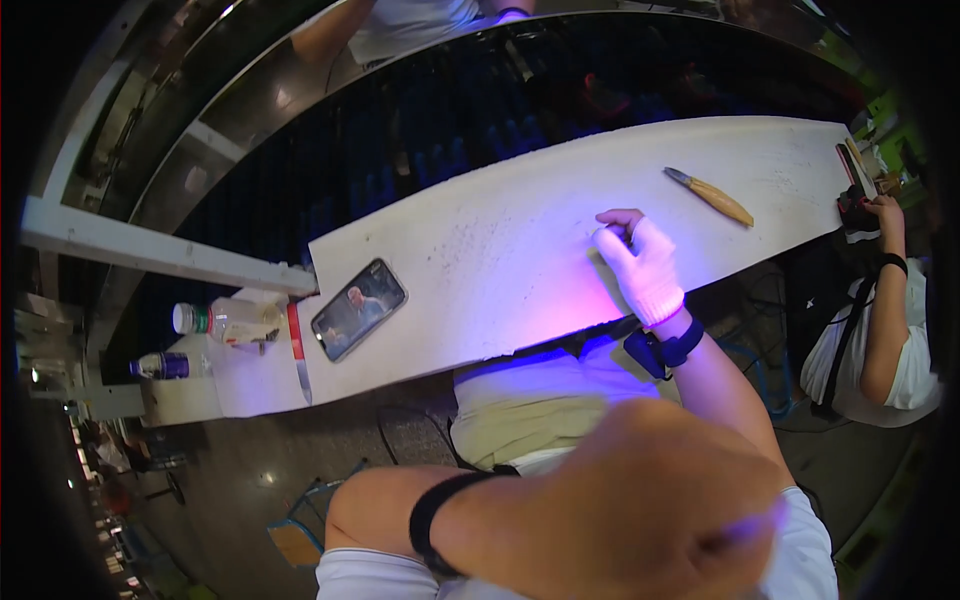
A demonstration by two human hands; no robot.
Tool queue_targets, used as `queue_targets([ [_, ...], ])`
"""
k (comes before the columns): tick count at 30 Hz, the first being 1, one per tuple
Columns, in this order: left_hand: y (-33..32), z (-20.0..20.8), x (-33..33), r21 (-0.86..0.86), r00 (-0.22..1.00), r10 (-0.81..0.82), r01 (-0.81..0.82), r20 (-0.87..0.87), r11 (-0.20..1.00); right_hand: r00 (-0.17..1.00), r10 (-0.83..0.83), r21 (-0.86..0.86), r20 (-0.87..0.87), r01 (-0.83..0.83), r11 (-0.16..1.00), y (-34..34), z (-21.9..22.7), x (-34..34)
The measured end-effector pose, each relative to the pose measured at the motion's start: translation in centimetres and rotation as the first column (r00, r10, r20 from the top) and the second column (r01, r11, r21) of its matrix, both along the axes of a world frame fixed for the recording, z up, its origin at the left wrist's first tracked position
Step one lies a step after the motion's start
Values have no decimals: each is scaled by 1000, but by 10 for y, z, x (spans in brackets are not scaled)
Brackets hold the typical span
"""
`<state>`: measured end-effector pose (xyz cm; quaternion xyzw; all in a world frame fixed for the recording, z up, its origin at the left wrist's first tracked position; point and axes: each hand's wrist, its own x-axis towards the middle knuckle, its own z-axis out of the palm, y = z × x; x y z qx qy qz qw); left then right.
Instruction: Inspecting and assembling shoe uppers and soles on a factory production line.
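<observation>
My right hand [643,268] wears a white glove and rests on the white tabletop [500,250], with a dark band on its wrist. Its fingers are curled in against the surface, and I see nothing in them. A knife with a wooden handle [712,196] lies on the table beyond this hand, apart from it. My left hand [630,505] is raised very close to the camera and fills the lower picture, with a black band on its wrist. I see its back only. Its fingers are blurred and mostly hidden.
A phone with a lit screen [358,308] lies at the table's left. Further left are a clear bottle [225,320], a small dark bottle [160,365] and a red-handled blade [298,352]. Another person [885,320] sits at the right, and another stands beyond the dark slatted wall [400,28].
</observation>
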<state>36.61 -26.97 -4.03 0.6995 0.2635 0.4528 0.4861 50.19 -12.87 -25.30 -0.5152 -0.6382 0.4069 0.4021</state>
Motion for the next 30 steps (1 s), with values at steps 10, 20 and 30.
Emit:
queue_targets([
  [10,-25,12,-22,-234,812,-558,584,170,777,1000,-30,26,-6,30,999,1,-2,-2],
  [20,2,-70,-41,-174,913,351,-388,-208,905,998,-23,96,60,17,995,-2,-8,8],
  [30,66,-220,-78,-321,631,707,-774,-319,546,994,-12,70,108,5,998,-3,2,5],
])
